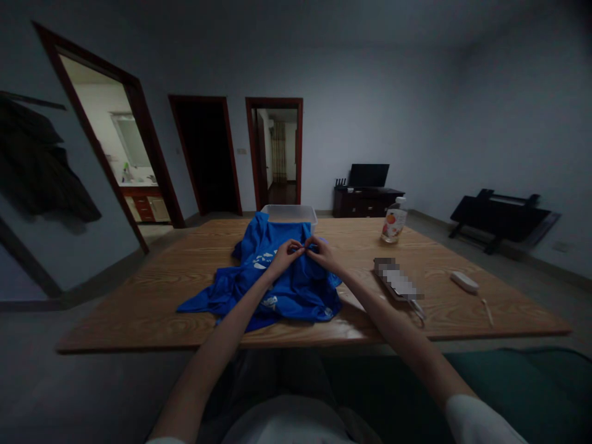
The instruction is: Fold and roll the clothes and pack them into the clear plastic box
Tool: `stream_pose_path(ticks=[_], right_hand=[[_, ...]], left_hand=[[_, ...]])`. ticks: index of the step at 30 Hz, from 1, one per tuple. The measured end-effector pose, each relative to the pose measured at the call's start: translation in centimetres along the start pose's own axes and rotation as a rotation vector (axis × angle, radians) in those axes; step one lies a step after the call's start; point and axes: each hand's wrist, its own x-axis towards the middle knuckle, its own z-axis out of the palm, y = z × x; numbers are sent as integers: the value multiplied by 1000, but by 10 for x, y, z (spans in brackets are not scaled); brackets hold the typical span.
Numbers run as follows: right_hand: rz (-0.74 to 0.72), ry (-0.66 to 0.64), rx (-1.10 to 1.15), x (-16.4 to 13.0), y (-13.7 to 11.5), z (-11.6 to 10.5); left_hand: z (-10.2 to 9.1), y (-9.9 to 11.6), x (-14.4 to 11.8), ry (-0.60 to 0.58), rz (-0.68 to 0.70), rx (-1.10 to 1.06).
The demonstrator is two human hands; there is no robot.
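A crumpled blue garment (296, 293) with white print lies on the wooden table in front of me, partly draped against a clear plastic box (289, 213). Above the cloth my left hand (287, 251) and my right hand (320, 253) meet, fingertips pinched close together. Whatever is between the fingers is too small to name; it may be an edge of the cloth or something else. Just behind my right hand, a bit of something purple (323, 240) shows, mostly hidden.
On the table's (152, 290) right side are a drink bottle (393, 222), a partly blurred-out flat object (396, 280) with a strap, a small white case (464, 282) and a thin pale stick (488, 312). A dark cabinet (365, 202) with a screen stands by the far wall.
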Motion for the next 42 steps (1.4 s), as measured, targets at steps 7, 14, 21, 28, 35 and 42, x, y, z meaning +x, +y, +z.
stream_pose_path(ticks=[7, 14, 21, 28, 35, 42], right_hand=[[43, 6, 25, 1, 2, 0], [53, 5, 34, 2, 5, -1], [55, 25, 38, 1, 4, 1], [27, 12, 44, 2, 1, 0], [29, 9, 71, 1, 2, 0], [79, 7, 46, 3, 6, 1]], left_hand=[[1, 4, -1, 38, 21, 5], [0, 3, -1, 47, 33, 47], [1, 3, 1, 88, 41, 88], [1, 6, 0, 15, -73, 51], [-1, 7, -2, -4, -35, 28], [0, 6, -2, 22, -12, 46]])
